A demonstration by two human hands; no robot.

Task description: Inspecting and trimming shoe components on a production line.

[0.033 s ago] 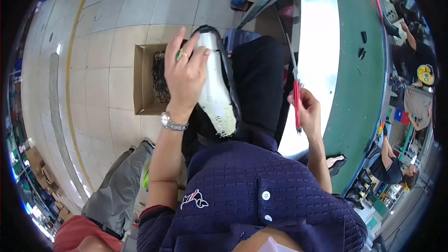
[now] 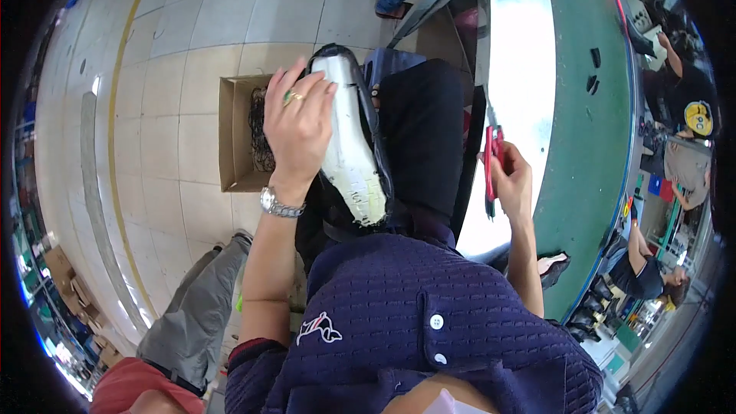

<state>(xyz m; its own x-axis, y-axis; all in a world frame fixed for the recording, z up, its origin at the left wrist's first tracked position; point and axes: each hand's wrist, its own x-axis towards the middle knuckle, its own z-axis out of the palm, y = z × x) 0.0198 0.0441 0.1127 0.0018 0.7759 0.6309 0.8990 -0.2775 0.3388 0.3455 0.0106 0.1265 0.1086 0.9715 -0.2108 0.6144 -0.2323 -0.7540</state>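
A shoe upper on a last, sole side up with a pale insole and black edges (image 2: 345,138), lies toe-away on my lap. My left hand (image 2: 299,126), wearing a ring and watch, is over its left edge near the toe. Those fingers are apart and lightly bent, not wrapped round the shoe. At the right, my right hand (image 2: 512,184) is closed on a red-handled hand tool (image 2: 491,172) with two red arms and a dark end. Its exact kind is unclear. The tool is apart from the shoe, beside the bright metal plate (image 2: 521,69).
An open cardboard box (image 2: 228,138) with dark stringy material stands on the floor at the left. The green bench (image 2: 575,176) at the right bears small black pieces (image 2: 594,84) and another shoe (image 2: 552,268). People stand or sit nearby, one close at the lower left.
The red-handled tool has turned in my right hand, and its two arms now show apart. My left hand has shifted slightly left and down.
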